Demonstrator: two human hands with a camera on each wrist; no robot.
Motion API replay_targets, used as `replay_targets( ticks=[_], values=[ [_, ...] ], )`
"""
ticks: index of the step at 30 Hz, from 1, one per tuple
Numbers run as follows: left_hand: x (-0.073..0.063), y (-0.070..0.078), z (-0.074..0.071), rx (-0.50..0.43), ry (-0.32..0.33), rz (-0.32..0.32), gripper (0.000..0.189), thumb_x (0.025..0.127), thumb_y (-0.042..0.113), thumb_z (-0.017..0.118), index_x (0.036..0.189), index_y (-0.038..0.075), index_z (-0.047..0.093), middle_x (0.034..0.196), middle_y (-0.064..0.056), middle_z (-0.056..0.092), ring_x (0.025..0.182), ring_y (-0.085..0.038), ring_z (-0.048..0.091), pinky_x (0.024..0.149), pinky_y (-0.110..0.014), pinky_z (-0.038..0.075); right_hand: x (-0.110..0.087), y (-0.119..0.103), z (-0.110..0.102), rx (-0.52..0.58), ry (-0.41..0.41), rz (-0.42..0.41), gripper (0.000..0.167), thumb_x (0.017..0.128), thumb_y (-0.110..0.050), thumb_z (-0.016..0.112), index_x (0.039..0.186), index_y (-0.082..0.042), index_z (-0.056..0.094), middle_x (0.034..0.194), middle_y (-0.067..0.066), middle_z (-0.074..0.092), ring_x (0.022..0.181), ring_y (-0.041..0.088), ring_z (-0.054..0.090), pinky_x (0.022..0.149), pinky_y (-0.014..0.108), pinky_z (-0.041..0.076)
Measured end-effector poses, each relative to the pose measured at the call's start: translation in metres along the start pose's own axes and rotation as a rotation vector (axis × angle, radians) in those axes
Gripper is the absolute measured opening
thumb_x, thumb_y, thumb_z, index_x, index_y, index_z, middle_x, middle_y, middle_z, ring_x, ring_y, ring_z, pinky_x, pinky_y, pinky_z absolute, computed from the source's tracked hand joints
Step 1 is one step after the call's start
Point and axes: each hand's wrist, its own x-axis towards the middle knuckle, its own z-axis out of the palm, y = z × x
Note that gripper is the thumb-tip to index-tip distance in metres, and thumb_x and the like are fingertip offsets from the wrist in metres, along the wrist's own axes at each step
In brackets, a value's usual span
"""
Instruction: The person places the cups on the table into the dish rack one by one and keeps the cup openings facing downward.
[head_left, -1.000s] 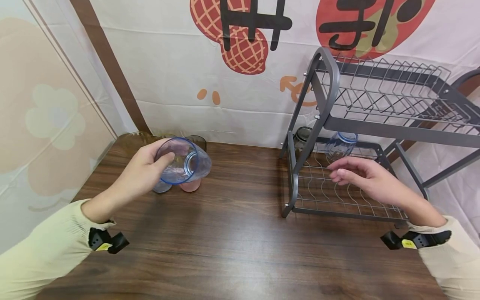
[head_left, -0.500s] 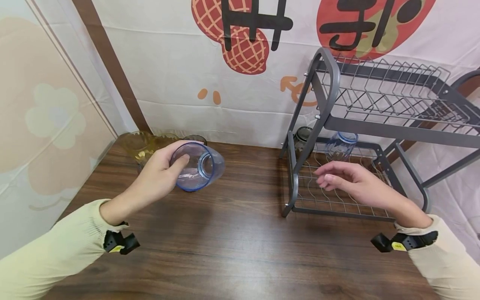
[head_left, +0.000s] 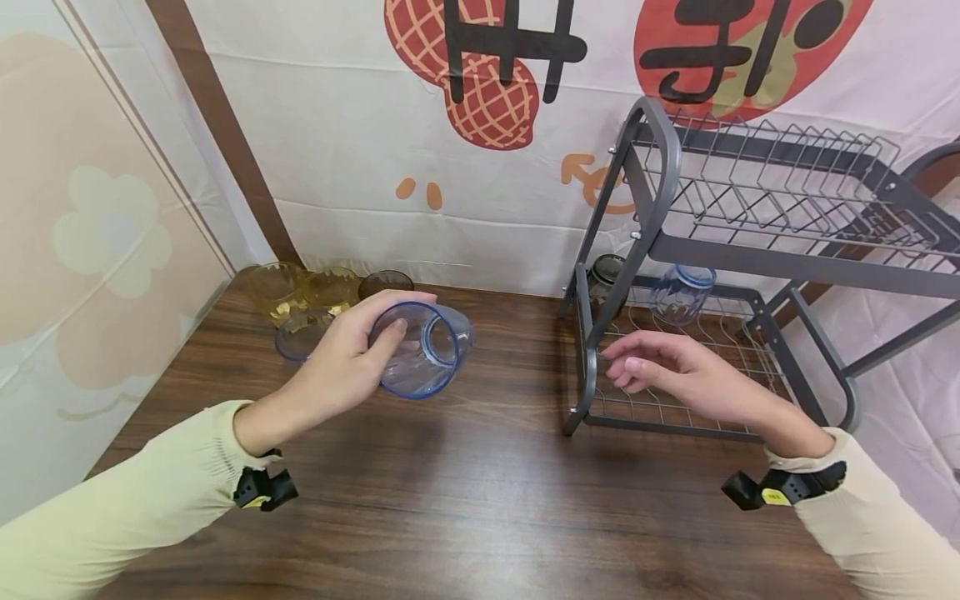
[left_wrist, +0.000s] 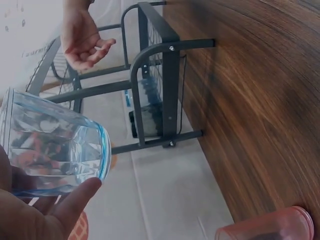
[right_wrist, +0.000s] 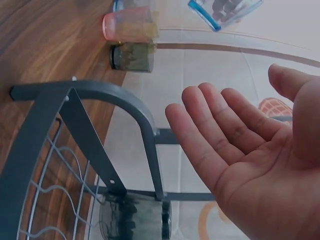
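Observation:
My left hand grips a clear blue-tinted drinking glass above the table, thumb over its rim. The glass is tilted, its mouth toward the head camera and its base away. In the left wrist view the same glass shows faceted sides and a bright blue base edge. My right hand hovers before the rack's lower tier, fingers loosely bent and holding nothing; its bare palm shows in the right wrist view. Upside down on that tier stand a blue glass and a dark grey glass.
A dark grey two-tier dish rack occupies the right side of the wooden table. At the back left stand yellow glasses, a dark brown glass and a bluish glass. A pink glass shows in the left wrist view.
My left hand has carried the blue glass rightward, away from the glasses at the back left. My right hand has shifted left across the front of the rack.

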Motion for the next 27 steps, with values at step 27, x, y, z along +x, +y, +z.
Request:
replay_targets(
  ticks=[27],
  values=[
    [-0.005,-0.003,0.033,0.25,-0.004,0.595,0.05,0.088,-0.011,0.046,0.135,-0.001,0.059,0.137,-0.016,0.058,0.13,-0.03,0.055,0.114,-0.032,0.042,0.04,-0.001,0.044,0.295,0.024,-0.069,0.043,0.112,-0.02,0.036,0.144,0.01,0.042,0.133,0.025,0.054,0.11,0.024,0.066,0.087,0.043,0.061]
  ],
)
